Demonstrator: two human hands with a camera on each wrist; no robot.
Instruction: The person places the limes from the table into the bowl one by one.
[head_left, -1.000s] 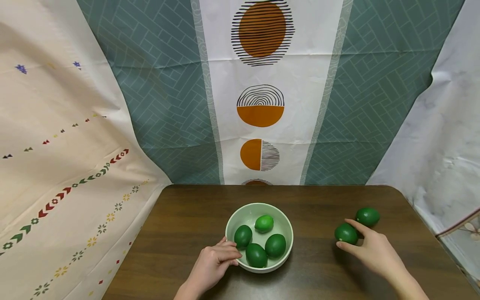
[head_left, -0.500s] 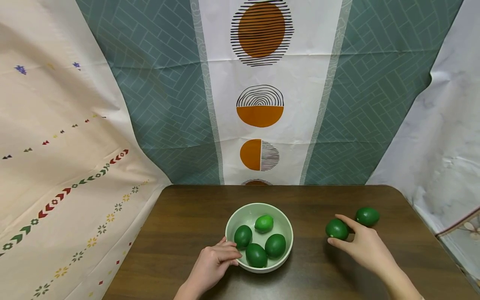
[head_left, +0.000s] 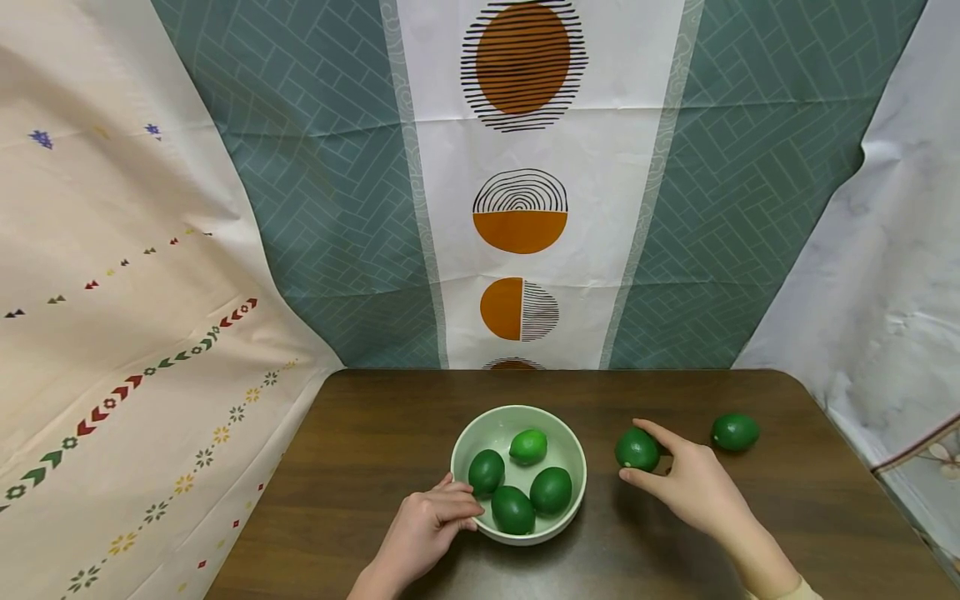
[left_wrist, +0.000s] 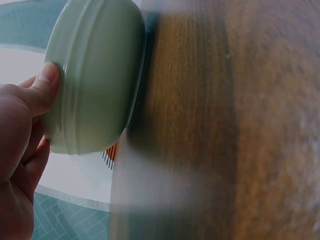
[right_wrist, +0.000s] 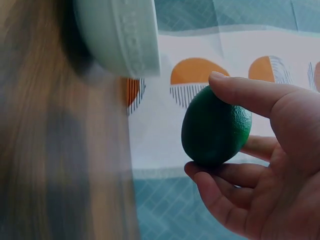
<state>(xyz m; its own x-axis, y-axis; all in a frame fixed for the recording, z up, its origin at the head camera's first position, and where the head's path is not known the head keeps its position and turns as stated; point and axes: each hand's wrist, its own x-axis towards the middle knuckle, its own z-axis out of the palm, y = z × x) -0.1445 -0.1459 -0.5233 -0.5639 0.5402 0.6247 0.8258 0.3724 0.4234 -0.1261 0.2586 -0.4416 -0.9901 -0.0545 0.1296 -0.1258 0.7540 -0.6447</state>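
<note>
My right hand [head_left: 701, 485] pinches a dark green lime [right_wrist: 212, 130] between thumb and fingertips, lifted above the table to the right of the bowl. A pale green bowl [head_left: 519, 540] stands on the table, and several green limes lie in it; one lime [head_left: 528, 447] at its back is brighter and smaller. My left hand [head_left: 431, 525] grips the bowl's left front rim; the left wrist view shows the thumb [left_wrist: 47, 75] pressed on the outer wall. Another dark green lime [head_left: 735, 432] lies on the table beyond my right hand.
The brown wooden table [head_left: 375, 433] has rounded back corners. A teal and white patterned cloth [head_left: 345, 208] hangs behind it. Light cloths hang at the left [head_left: 150, 333] and right [head_left: 885, 292] sides.
My right hand has carried the lime leftward, toward the bowl and away from the lime still on the table. My left hand and the bowl have stayed in place.
</note>
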